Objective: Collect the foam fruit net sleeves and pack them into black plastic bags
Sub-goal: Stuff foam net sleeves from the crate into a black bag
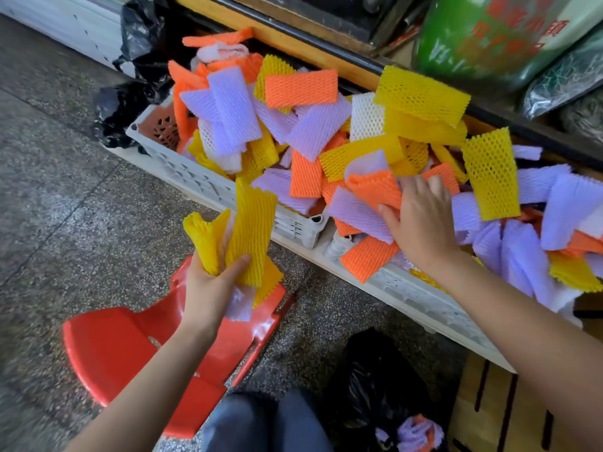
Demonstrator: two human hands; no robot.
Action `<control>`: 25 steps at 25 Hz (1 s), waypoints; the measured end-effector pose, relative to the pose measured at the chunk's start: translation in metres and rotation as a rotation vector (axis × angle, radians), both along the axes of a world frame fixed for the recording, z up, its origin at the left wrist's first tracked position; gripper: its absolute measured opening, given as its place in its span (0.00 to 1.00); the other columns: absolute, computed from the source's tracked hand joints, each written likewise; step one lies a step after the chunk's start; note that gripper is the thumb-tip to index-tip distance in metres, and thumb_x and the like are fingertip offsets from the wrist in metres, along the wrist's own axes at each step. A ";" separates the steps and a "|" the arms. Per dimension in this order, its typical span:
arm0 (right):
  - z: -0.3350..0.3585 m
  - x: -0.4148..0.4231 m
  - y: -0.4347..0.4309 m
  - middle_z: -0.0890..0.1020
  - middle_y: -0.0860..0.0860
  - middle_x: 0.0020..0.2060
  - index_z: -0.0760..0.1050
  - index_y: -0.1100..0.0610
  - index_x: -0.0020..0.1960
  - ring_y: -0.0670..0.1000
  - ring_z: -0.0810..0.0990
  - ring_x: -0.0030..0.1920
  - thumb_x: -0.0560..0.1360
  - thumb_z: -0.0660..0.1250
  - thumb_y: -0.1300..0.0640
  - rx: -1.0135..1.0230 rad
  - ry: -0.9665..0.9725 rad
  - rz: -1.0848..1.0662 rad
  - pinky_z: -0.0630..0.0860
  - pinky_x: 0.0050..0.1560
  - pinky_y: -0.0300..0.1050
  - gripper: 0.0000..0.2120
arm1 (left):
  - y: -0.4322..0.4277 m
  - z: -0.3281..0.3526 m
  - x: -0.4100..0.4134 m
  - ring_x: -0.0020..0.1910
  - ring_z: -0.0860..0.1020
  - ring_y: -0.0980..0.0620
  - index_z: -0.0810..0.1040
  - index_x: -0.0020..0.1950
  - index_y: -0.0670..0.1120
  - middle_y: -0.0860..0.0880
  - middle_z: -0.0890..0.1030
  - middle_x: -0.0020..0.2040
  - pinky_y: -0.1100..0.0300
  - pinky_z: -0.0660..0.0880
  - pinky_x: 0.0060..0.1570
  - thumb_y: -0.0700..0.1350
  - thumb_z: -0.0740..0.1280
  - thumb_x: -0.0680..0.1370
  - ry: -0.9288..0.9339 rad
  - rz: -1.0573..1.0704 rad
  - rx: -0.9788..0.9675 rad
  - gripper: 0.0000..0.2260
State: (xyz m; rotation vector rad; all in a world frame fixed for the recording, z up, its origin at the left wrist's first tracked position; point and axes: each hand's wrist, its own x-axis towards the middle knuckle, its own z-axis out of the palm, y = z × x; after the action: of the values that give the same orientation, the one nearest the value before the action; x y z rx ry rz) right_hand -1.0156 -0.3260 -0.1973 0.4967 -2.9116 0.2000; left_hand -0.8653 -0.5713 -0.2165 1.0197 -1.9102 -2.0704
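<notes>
Clenching yellow sleeves (248, 220), the left grip (212, 283) is wrapped tight; the right grip (422, 220) pinches an orange sleeve (373, 187).

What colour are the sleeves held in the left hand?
Mostly yellow sleeves in the left hand, one pale piece beneath; head view.

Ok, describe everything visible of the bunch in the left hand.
The bunch is several yellow foam net sleeves plus a pale one poking out below, soft diamond mesh, crumpled and folded. The left hand grips its lower part, thumb across the front, so it stands upright and fans out above. It is held over the red plastic seat, in front of the white crate.
</notes>
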 end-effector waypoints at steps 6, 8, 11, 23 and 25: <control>0.025 0.029 -0.070 0.78 0.60 0.40 0.74 0.62 0.46 0.62 0.75 0.45 0.68 0.74 0.53 -0.032 -0.023 0.152 0.68 0.46 0.53 0.16 | -0.048 0.015 0.034 0.42 0.81 0.64 0.73 0.64 0.46 0.47 0.80 0.58 0.70 0.76 0.41 0.33 0.68 0.73 -0.008 0.147 0.020 0.20; 0.030 0.040 -0.109 0.78 0.60 0.38 0.73 0.62 0.44 0.62 0.75 0.43 0.67 0.74 0.51 -0.029 -0.046 0.211 0.65 0.44 0.52 0.16 | -0.074 0.023 0.048 0.43 0.80 0.64 0.73 0.64 0.46 0.46 0.79 0.59 0.70 0.76 0.42 0.32 0.68 0.73 0.010 0.186 0.020 0.21; 0.036 0.059 -0.168 0.79 0.62 0.37 0.74 0.64 0.43 0.63 0.76 0.43 0.70 0.71 0.49 -0.032 -0.094 0.303 0.69 0.43 0.53 0.17 | -0.116 0.030 0.069 0.43 0.80 0.65 0.72 0.66 0.43 0.46 0.77 0.61 0.70 0.77 0.42 0.30 0.66 0.74 0.045 0.237 0.019 0.22; 0.067 0.157 -0.433 0.71 0.63 0.57 0.66 0.67 0.61 0.62 0.69 0.61 0.79 0.60 0.50 -0.086 -0.250 0.308 0.64 0.58 0.51 0.21 | -0.379 0.045 0.208 0.54 0.79 0.57 0.72 0.66 0.43 0.51 0.78 0.61 0.54 0.77 0.57 0.30 0.67 0.73 0.056 0.348 0.024 0.22; 0.067 0.164 -0.464 0.71 0.62 0.57 0.66 0.66 0.61 0.61 0.69 0.61 0.78 0.60 0.50 -0.071 -0.269 0.312 0.65 0.57 0.51 0.21 | -0.415 0.052 0.216 0.52 0.79 0.62 0.71 0.67 0.41 0.52 0.77 0.62 0.62 0.77 0.54 0.30 0.67 0.74 0.067 0.349 0.003 0.23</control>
State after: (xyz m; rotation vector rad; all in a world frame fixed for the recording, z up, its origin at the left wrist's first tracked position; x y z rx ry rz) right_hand -0.8519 -0.7898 -0.1303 0.9810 -3.0514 0.4430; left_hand -0.6492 -0.9867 -0.1649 1.1712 -1.5650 -1.8834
